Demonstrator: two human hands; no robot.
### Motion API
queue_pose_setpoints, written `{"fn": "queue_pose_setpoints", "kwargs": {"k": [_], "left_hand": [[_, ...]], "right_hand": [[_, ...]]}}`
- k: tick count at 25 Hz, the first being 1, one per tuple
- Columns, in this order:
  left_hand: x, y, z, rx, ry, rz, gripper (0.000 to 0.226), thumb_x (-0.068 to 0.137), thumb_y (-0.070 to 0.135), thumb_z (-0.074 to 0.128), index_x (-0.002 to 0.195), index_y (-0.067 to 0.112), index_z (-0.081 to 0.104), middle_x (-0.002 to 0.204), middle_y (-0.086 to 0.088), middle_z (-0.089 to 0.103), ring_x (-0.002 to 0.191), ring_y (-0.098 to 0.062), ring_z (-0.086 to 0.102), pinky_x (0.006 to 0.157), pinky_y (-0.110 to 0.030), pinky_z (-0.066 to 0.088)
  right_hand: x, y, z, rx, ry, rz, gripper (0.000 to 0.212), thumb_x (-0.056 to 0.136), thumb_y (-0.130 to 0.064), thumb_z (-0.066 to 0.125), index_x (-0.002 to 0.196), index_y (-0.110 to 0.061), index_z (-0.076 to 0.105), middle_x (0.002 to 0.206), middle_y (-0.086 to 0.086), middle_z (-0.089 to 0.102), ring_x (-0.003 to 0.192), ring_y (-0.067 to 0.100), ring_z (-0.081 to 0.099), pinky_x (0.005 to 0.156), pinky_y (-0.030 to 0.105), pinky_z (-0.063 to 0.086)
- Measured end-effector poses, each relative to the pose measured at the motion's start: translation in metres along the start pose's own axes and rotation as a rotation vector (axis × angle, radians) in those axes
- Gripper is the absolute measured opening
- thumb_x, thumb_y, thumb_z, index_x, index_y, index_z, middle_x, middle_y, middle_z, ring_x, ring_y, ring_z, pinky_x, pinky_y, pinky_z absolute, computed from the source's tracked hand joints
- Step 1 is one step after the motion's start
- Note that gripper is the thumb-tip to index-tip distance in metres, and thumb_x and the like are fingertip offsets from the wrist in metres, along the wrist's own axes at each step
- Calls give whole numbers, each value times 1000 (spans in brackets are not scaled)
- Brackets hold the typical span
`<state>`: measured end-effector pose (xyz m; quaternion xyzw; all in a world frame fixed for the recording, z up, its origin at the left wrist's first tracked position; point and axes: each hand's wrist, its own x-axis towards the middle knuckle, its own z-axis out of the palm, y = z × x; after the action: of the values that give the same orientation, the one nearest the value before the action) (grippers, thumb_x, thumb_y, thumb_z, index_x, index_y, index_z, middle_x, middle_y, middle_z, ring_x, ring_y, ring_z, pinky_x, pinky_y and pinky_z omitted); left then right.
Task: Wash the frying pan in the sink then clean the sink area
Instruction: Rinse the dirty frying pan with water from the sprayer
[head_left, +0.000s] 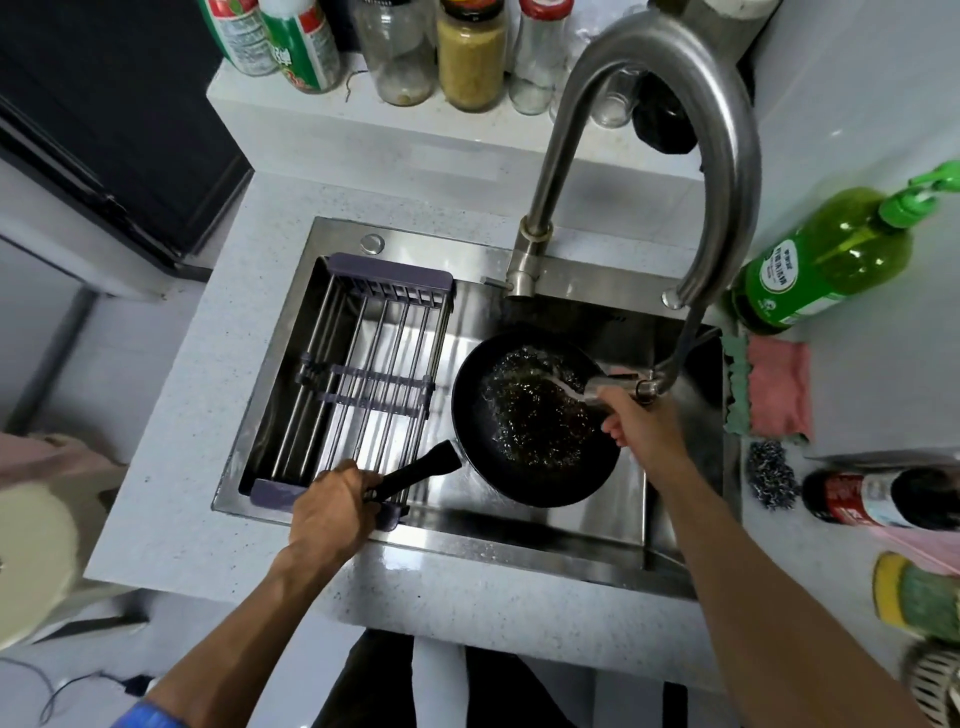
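A black frying pan (524, 467) sits low in the steel sink (519, 525), with water pooling and splashing inside it. My left hand (332, 509) grips the pan's black handle (415, 470) at the sink's front left. My right hand (639, 421) holds the pull-out spray head (610, 387) of the tall curved faucet (727, 156), and a stream of water runs from it into the pan. A hose links the spray head to the faucet spout.
A purple-ended wire drying rack (363, 384) spans the sink's left half. On the right counter lie a green dish soap bottle (826, 260), pink and green cloths (774, 389), a steel scourer (771, 473), a dark bottle (883, 499) and a sponge (914, 597). Jars line the back ledge (311, 109).
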<state>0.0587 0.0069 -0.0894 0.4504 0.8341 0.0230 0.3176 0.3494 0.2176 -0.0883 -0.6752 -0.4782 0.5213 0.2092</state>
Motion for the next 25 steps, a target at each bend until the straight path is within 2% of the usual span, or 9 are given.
{"fn": "queue_pose_setpoints", "kwargs": {"k": [3, 6, 10, 13, 15, 20, 22, 25], "left_hand": [[0, 0, -2, -3, -10, -4, 31, 81, 35, 75, 110, 28, 68, 71, 18, 47, 65, 0, 46, 58, -19, 36], [0, 2, -2, -25, -20, -32, 30, 82, 34, 75, 111, 30, 68, 71, 20, 48, 63, 5, 45, 54, -13, 32], [0, 3, -1, -65, -29, -61, 29, 81, 32, 76, 108, 28, 66, 68, 21, 49, 62, 11, 43, 48, -11, 27], [-2, 3, -2, -82, -23, -65, 28, 82, 30, 76, 108, 26, 66, 67, 21, 49, 61, 10, 43, 48, -10, 27], [-2, 3, -2, -86, -27, -61, 27, 82, 29, 75, 107, 26, 67, 66, 22, 49, 61, 11, 44, 48, -10, 28], [-3, 4, -3, -89, -17, -57, 29, 80, 32, 77, 107, 26, 68, 68, 21, 50, 62, 8, 46, 50, -12, 30], [-2, 4, -3, -69, -14, -51, 27, 80, 33, 77, 106, 28, 69, 67, 21, 50, 62, 10, 43, 50, -13, 29], [-3, 5, -4, -68, -9, -42, 25, 79, 34, 78, 103, 30, 70, 69, 20, 51, 63, 9, 44, 53, -17, 33]], "right_hand": [[-6, 2, 17, 11, -152, 15, 18, 90, -29, 70, 103, -18, 74, 59, 5, 71, 48, 9, 61, 44, 18, 48], [-1, -13, 53, 182, -249, 37, 29, 91, -31, 70, 114, -13, 72, 69, 10, 74, 53, 11, 65, 49, 21, 53], [17, -24, 60, 352, -92, 114, 42, 90, -33, 71, 126, -12, 66, 76, 12, 74, 58, 12, 65, 53, 20, 55], [22, -20, 39, 290, -46, 66, 40, 92, -31, 70, 129, -16, 64, 74, 12, 73, 57, 12, 64, 55, 20, 56], [22, -18, 29, 261, -75, 2, 37, 90, -30, 72, 126, -27, 63, 76, 13, 75, 59, 12, 66, 57, 22, 58], [32, -19, 16, 208, 11, -47, 34, 86, -30, 74, 118, -36, 64, 73, 5, 75, 59, 9, 67, 53, 19, 53], [34, -16, 2, 92, 57, -58, 30, 80, -31, 74, 107, -41, 67, 77, 3, 76, 60, 10, 67, 58, 25, 54], [34, -14, -28, -229, 48, -68, 16, 70, -37, 73, 85, -31, 74, 71, 1, 74, 63, 18, 72, 67, 38, 58]]}}
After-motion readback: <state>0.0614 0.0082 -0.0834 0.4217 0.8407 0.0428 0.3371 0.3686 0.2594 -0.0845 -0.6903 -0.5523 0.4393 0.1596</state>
